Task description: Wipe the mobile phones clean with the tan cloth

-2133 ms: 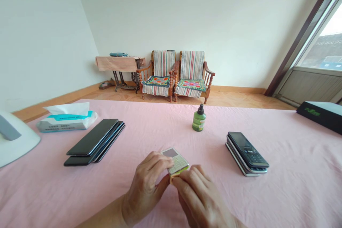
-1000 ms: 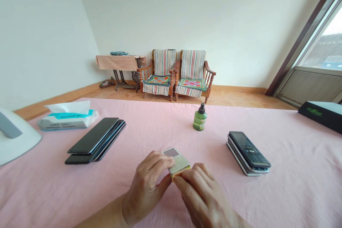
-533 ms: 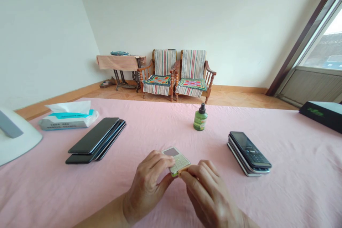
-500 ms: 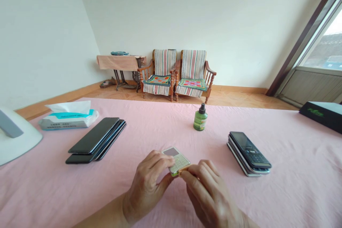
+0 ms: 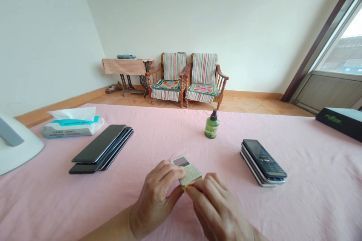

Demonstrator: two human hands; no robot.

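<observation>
A small whitish keypad phone (image 5: 192,173) with a grey screen and a green side edge is tilted in my left hand (image 5: 157,192). The fingers lie over its keys and the thumb is under its near edge. Close by, my right hand (image 5: 215,203) pinches a small yellowish strip (image 5: 190,185) against the phone's near edge. The fingertips cover most of this strip, so I cannot tell its kind.
On the pink tablecloth (image 5: 158,131) a stack of dark smartphones (image 5: 98,143) lies left, near a tissue pack (image 5: 72,126). A green spray bottle (image 5: 212,125) stands beyond my hands. Stacked keypad phones (image 5: 264,160) and a black box (image 5: 339,122) are at right.
My right hand has slid a little left and toward me along the phone's near edge, with the yellowish strip still pinched. The left hand keeps its hold on the phone.
</observation>
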